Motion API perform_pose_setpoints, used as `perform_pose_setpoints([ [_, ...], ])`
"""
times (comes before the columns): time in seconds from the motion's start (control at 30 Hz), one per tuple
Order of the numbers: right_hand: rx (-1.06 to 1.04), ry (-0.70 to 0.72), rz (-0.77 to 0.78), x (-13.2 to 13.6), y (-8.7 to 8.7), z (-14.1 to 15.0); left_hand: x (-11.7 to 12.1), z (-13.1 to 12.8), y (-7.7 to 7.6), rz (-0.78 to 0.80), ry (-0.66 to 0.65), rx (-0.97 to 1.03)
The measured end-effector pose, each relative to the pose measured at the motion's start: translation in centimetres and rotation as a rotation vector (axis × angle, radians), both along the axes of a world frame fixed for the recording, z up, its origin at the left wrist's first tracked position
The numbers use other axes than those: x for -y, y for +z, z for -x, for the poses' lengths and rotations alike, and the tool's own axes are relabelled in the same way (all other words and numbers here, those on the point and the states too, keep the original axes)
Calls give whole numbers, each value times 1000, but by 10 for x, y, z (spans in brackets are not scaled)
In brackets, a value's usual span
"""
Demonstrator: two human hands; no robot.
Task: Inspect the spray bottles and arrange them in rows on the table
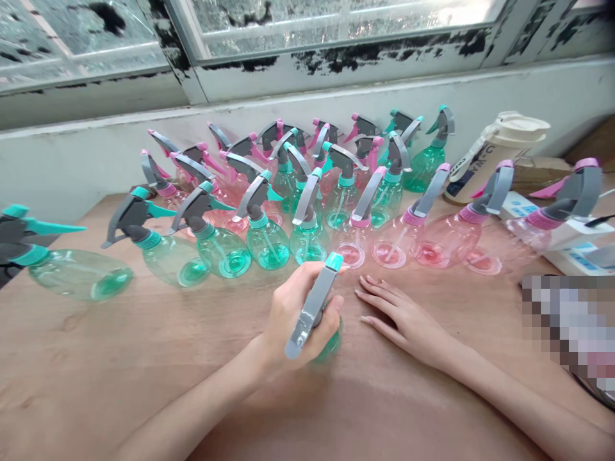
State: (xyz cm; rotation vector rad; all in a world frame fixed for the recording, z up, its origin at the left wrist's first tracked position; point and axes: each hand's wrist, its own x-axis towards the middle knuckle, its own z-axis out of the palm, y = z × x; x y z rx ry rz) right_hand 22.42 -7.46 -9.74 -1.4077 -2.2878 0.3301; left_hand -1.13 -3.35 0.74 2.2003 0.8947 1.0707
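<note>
My left hand [294,320] is wrapped round the neck of a green spray bottle [331,342], whose grey trigger head with a teal nozzle points away from me. Most of that bottle is hidden under the hand. Palm down on the wooden table, my right hand [403,317] lies with its fingers spread, holding nothing. Just beyond the hands stands a front row of bottles: green ones such as this spray bottle [269,246] to the left, and pink ones such as this spray bottle [396,246] to the right.
Behind the front row, more pink and green spray bottles [346,192] crowd toward the wall. A cream tumbler [494,150] stands at the back right, near white power strips [552,224]. A blurred-out object [576,326] lies at the right edge. A window [336,25] spans the back.
</note>
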Motion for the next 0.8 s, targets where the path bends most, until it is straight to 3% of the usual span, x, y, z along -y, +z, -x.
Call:
perform_pose_setpoints([
  [0.33,-40,-5,2,-1,0,0,-2,-1,4,11,-44,22],
  [0.8,-49,-7,5,0,1,1,1,0,0,16,5,7],
])
